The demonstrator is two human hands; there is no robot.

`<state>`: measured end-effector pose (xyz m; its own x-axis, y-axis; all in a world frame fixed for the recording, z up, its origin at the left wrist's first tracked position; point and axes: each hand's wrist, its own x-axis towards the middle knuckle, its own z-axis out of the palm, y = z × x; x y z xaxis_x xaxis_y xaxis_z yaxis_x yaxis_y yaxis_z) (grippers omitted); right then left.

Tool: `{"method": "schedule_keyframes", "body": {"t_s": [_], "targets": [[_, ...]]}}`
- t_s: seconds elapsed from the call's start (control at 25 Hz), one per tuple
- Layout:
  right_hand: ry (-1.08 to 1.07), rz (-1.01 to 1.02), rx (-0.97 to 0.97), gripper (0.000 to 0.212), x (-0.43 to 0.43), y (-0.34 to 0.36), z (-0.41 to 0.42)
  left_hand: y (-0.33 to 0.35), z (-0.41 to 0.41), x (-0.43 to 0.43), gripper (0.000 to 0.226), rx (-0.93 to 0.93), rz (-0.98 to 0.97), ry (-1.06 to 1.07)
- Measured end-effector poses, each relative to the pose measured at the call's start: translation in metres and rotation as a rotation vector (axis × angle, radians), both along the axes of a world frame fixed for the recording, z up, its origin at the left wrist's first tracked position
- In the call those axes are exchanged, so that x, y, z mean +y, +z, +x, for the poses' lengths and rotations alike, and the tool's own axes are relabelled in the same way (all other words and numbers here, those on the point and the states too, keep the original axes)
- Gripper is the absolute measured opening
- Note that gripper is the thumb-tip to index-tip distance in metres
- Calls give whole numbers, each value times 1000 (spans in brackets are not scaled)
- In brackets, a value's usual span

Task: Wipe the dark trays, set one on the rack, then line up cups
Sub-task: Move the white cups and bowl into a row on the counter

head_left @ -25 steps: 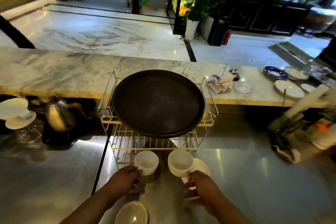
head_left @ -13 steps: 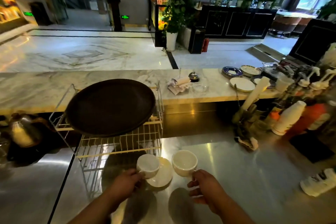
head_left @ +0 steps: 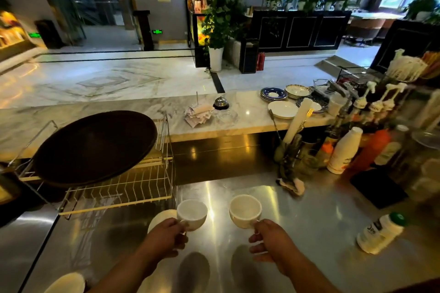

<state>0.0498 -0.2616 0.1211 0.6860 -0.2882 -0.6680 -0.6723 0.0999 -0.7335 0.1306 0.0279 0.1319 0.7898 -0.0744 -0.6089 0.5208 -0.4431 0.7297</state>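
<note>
Where the steel tabletop (head_left: pixel 321 216) runs beneath the camera, it carries everything near at hand, with a raised marble ledge (head_left: pixel 119 112) along its far side. On the left stands a wire rack (head_left: pixel 133 188), and one dark tray (head_left: pixel 95 147), round and tilted, lies across its top rails; no second tray shows. On the marble ledge sit stacked plates (head_left: pixel 283 108), a pile of paper slips (head_left: pixel 198 114) and a small call bell (head_left: pixel 221 103) just beside them. To the right, a white bottle (head_left: pixel 344 150) stands upright among other containers too blurred to name, and another white bottle with a green cap (head_left: pixel 381 233) lies on its side near the right edge.

Two white cups are held side by side above the tabletop, each casting a shadow below. The left hand (head_left: pixel 164 238) has its grip pinched on the handle of the left cup (head_left: pixel 192 213), and the right hand (head_left: pixel 271 241) has its grip pinched on the handle of the right cup (head_left: pixel 245 209). A white saucer (head_left: pixel 159 220) lies partly hidden behind the left hand and cup. Another white dish (head_left: pixel 66 283) shows at the bottom left edge.
</note>
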Motion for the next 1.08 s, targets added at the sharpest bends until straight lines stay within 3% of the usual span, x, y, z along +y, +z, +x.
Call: {"method": "schedule_keyframes", "body": {"t_s": [0.52,1.08], "targets": [[7,-30,131,23,19,-19,77,-56,75,-23,19,-32,-69,-80],[12,-17,147,25,-15,-51,212,-80,167,-79,20,25,-148,247]]}}
